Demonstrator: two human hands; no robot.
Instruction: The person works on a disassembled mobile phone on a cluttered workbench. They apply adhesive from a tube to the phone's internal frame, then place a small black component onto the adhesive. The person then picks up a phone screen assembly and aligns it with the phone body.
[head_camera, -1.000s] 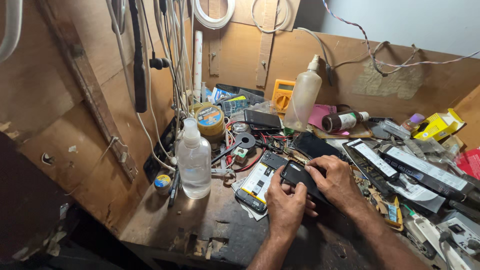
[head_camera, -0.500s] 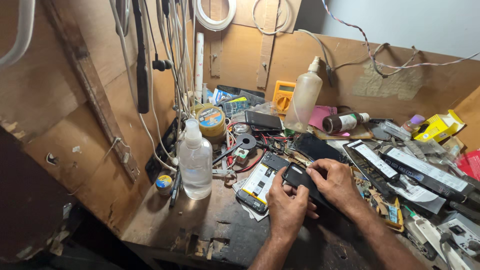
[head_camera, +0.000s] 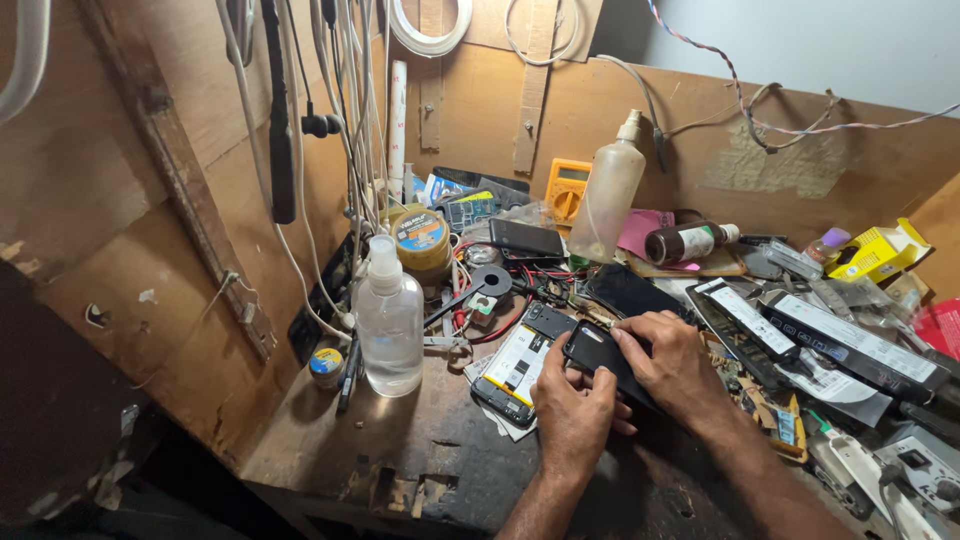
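My left hand (head_camera: 573, 415) and my right hand (head_camera: 673, 365) both grip a black phone back cover (head_camera: 588, 347) above the wooden workbench (head_camera: 330, 450). The left thumb presses its near corner; the right fingers pinch its top edge. Just left of it lies an opened phone (head_camera: 520, 368) with its battery and circuit board showing. Most of the cover is hidden under my hands.
A clear spray bottle (head_camera: 388, 318) stands at the left, a small tin (head_camera: 325, 364) beside it. A round solder tub (head_camera: 421, 238), yellow multimeter (head_camera: 567, 188) and tall squeeze bottle (head_camera: 608, 200) stand behind. Phone screens (head_camera: 850, 345), a yellow box (head_camera: 880, 252) and parts crowd the right. Cables (head_camera: 345, 130) hang at the left wall.
My hands have stayed on the black cover with only small finger shifts. The view has barely moved.
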